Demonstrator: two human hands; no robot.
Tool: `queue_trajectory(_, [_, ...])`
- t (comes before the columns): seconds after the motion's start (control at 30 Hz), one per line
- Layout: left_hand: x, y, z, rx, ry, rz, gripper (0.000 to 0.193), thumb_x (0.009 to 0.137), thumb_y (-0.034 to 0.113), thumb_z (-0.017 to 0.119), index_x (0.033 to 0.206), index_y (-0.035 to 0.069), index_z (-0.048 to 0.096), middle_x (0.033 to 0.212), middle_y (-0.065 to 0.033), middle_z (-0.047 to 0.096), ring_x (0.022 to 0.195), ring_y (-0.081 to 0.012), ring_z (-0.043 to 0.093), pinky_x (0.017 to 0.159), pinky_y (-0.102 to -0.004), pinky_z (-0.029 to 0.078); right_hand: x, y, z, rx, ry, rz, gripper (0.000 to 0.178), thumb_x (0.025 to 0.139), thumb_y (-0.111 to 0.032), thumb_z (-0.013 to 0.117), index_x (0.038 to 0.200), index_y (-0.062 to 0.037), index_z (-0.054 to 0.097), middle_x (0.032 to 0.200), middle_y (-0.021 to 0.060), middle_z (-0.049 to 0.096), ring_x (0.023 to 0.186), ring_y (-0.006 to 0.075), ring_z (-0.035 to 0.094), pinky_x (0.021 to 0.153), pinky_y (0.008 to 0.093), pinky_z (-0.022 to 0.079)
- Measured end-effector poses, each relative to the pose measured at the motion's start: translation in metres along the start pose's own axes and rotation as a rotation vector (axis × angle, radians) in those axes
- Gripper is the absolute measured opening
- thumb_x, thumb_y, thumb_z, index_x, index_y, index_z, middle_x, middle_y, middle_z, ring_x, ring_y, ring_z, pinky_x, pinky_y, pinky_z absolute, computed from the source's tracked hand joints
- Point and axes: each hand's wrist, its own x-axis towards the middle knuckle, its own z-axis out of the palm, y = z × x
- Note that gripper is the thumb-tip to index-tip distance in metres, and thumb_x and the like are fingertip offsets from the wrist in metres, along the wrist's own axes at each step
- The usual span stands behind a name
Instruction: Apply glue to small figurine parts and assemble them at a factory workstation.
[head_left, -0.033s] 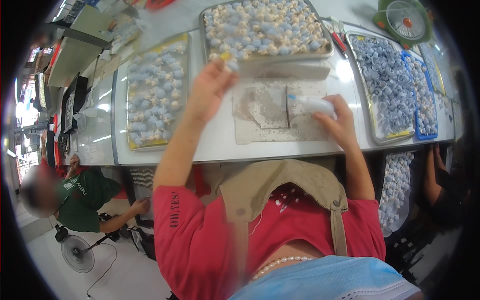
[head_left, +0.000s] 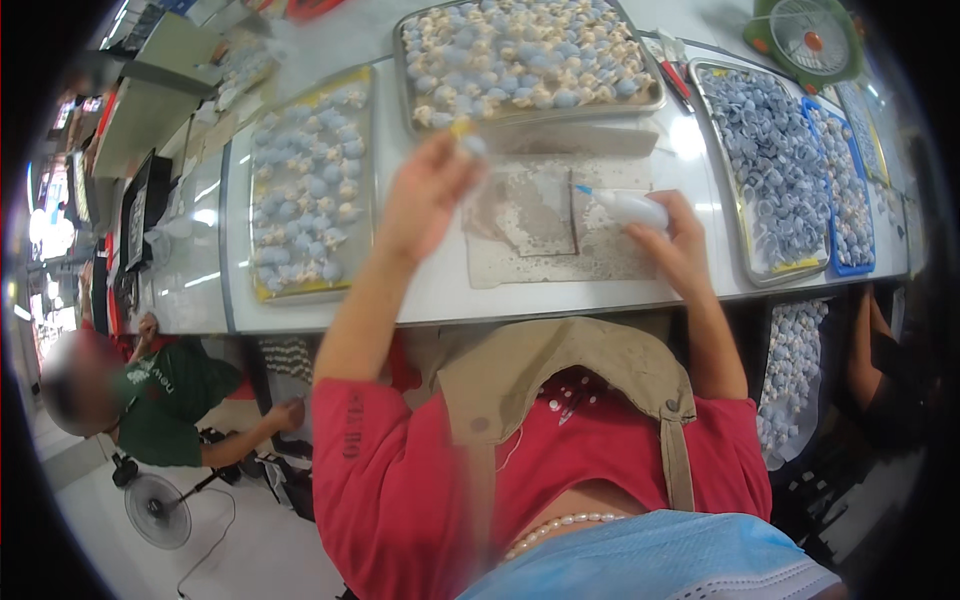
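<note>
Blurred by motion, my left hand (head_left: pixel 425 195) is raised at the front edge of the far metal tray (head_left: pixel 560 113). Its fingers pinch a small grey-blue and yellow piece (head_left: pixel 467 140), too smeared to name more exactly. My right hand (head_left: pixel 682 245) is wrapped round a white squeeze bottle (head_left: pixel 638 209) with a blue tip. The bottle lies nearly level, tip to the left, over a stained, pale board (head_left: pixel 545 270). That board rests on the white table between my hands.
Trays of small blue-and-cream pieces stand left (head_left: pixel 310 296) and far ahead. On the right are a tray of grey-blue cup-like parts (head_left: pixel 770 170), a blue tray (head_left: pixel 853 270) and a green fan (head_left: pixel 808 40). A red-handled tool (head_left: pixel 676 84) lies behind. A person in green (head_left: pixel 180 400) sits left.
My left hand has come slightly toward me and to the right with the small piece. The bottle's tip has tilted a little away from me.
</note>
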Motion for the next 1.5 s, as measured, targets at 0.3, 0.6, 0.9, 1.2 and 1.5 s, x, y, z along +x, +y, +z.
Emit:
queue_trajectory(0.3, [-0.058, -0.061, 0.059, -0.263, -0.102, -0.272, 0.033, 0.085, 0.006, 0.056, 0.116, 0.005, 0.046, 0.111, -0.0089, 0.054, 0.086, -0.0151, 0.057, 0.071, -0.0226, 0.045, -0.027, -0.001, 0.027, 0.582, 0.115, 0.221, 0.029, 0.084, -0.011, 0.058, 0.109, -0.0006, 0.047, 0.092, 0.006, 0.057, 0.081, 0.0104, 0.055, 0.068, 0.0239, 0.047])
queue_trajectory(0.6, [-0.068, -0.091, 0.05, -0.12, 0.006, -0.269, 0.038, 0.083, 0.009, 0.06, 0.119, 0.003, 0.047, 0.111, -0.0107, 0.056, 0.084, -0.0153, 0.058, 0.071, -0.0232, 0.046, -0.045, 0.001, 0.018, 0.493, 0.213, 0.154, 0.021, 0.082, -0.012, 0.058, 0.099, -0.0021, 0.049, 0.086, 0.0008, 0.054, 0.076, 0.0076, 0.049, 0.068, 0.0207, 0.04])
queue_trajectory(0.9, [-0.079, -0.099, 0.045, 0.018, 0.006, -0.18, 0.037, 0.082, 0.004, 0.06, 0.117, 0.001, 0.049, 0.106, -0.006, 0.057, 0.08, -0.011, 0.057, 0.068, -0.0215, 0.045, -0.06, -0.013, 0.015, 0.201, 0.236, -0.062, 0.023, 0.077, -0.009, 0.064, 0.094, -0.0018, 0.051, 0.08, 0.0004, 0.052, 0.07, 0.0079, 0.049, 0.062, 0.0207, 0.04])
queue_trajectory(1.2, [-0.08, -0.096, 0.038, 0.04, 0.035, -0.226, 0.037, 0.081, 0.002, 0.06, 0.116, -0.001, 0.049, 0.108, -0.0093, 0.058, 0.078, -0.0104, 0.057, 0.066, -0.0198, 0.045, -0.048, -0.038, 0.02, -0.193, 0.182, -0.291, 0.029, 0.063, -0.011, 0.077, 0.079, -0.0004, 0.056, 0.072, 0.0068, 0.051, 0.063, 0.0162, 0.049, 0.056, 0.025, 0.04])
queue_trajectory(1.5, [-0.077, -0.094, 0.031, 0.042, 0.038, -0.241, 0.036, 0.082, 0.002, 0.06, 0.116, -0.001, 0.049, 0.107, -0.0083, 0.058, 0.078, -0.0098, 0.056, 0.066, -0.0198, 0.045, -0.038, -0.047, 0.032, -0.258, 0.173, -0.306, 0.03, 0.061, -0.013, 0.079, 0.076, -0.0003, 0.057, 0.07, 0.0071, 0.052, 0.062, 0.0168, 0.048, 0.053, 0.0256, 0.04])
